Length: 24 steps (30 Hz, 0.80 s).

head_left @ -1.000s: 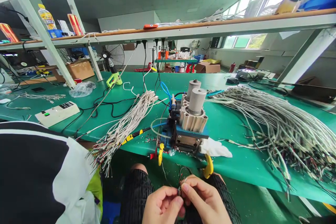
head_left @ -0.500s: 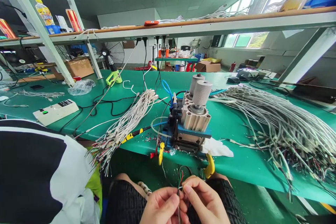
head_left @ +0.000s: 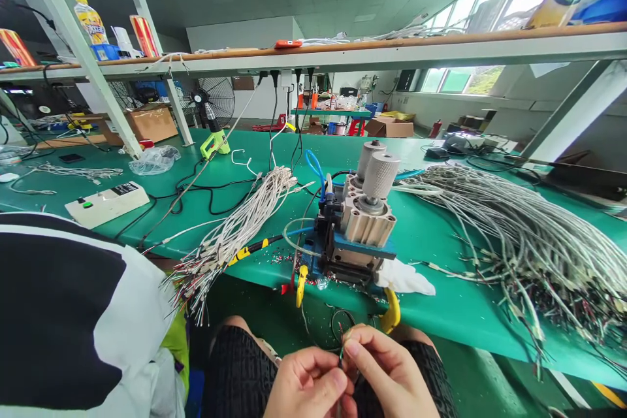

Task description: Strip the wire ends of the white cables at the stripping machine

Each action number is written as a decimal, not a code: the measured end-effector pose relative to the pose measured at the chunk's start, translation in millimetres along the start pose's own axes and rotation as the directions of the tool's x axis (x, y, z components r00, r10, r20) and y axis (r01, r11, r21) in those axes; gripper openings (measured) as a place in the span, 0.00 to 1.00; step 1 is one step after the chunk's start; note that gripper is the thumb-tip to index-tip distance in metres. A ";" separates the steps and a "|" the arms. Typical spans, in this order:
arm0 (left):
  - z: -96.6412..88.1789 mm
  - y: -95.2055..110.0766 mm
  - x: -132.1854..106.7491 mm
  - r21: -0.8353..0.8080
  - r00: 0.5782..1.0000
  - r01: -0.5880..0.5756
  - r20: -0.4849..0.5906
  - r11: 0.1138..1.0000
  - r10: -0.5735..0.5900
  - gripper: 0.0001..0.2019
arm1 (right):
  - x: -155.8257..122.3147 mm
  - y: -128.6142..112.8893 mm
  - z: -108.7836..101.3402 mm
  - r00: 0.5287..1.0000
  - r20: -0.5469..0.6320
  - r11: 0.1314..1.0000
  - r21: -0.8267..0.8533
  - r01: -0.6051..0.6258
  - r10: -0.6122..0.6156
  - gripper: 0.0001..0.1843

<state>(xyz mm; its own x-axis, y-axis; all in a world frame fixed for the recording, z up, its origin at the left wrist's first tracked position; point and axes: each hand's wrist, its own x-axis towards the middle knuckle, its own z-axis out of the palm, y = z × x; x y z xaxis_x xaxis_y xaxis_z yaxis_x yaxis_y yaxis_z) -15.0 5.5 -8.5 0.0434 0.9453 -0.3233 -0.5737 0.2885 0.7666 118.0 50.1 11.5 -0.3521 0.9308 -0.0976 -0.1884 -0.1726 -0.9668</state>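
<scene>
Low in the view, over my lap, my left hand [head_left: 308,384] pinches a thin cable between thumb and forefinger. My right hand [head_left: 385,369] is closed beside it, thumb and forefinger gripping the fine coloured wires [head_left: 341,353] at the cable's end. The fingertips of both hands almost touch and hide much of the cable. Beyond them, at the bench edge, stands a pneumatic press [head_left: 367,222] with two knurled metal cylinders. Yellow clamp handles [head_left: 392,313] hang from its front.
A bundle of white cables [head_left: 245,222] lies left of the press, a larger grey cable pile [head_left: 533,241] right. White cloth [head_left: 404,276] lies by the press base. A person in a black-and-white top [head_left: 49,313] is close on my left. A shelf [head_left: 343,55] spans above the green bench [head_left: 441,287].
Both hands have shifted slightly right, still holding the cable. The coloured wire ends, which stood up above the fingers, are now mostly covered by my right fingertips.
</scene>
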 end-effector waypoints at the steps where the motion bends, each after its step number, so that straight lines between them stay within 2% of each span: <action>1: 0.3 0.4 -0.2 0.002 1.000 -0.010 -0.005 1.000 0.010 0.28 | 0.2 -0.4 -0.1 0.999 -0.032 1.000 -0.007 0.011 -0.011 0.19; 5: 1.6 2.7 -1.5 -0.002 0.997 -0.044 -0.058 0.999 0.044 0.28 | -0.2 -0.1 -0.1 0.987 -0.113 0.988 -0.125 0.096 -0.111 0.19; 10: 2.1 2.8 -1.1 0.100 0.985 -0.114 -0.119 0.988 0.125 0.29 | -1.4 -2.7 3.6 0.964 -0.101 0.932 -0.297 0.207 -0.247 0.15; 17: 0.5 0.4 1.2 0.113 0.983 -0.124 -0.121 0.986 0.138 0.29 | 1.8 -4.1 7.5 0.984 -0.055 0.957 -0.247 0.149 -0.168 0.16; 19: -1.4 1.0 1.5 0.037 0.988 -0.098 -0.115 0.994 0.102 0.28 | 1.6 -3.5 8.2 0.987 -0.045 0.968 -0.209 0.139 -0.152 0.16; 21: -4.6 1.0 2.7 -0.107 0.995 -0.053 -0.092 0.993 0.043 0.26 | 1.6 -1.3 9.4 0.990 -0.048 0.980 -0.156 0.126 -0.135 0.17; 24: -10.0 -1.0 5.9 -0.260 1.000 0.007 0.012 0.965 -0.004 0.23 | 3.7 4.8 11.4 0.998 -0.050 0.999 -0.020 0.034 -0.035 0.19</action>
<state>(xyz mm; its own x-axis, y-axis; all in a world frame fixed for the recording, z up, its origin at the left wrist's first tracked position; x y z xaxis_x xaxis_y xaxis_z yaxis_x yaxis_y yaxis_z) -22.3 9.3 -16.8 0.0554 0.9458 -0.3199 -0.7666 0.2456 0.5934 105.4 49.0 9.2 -0.2987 0.9514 -0.0755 -0.1820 -0.1344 -0.9741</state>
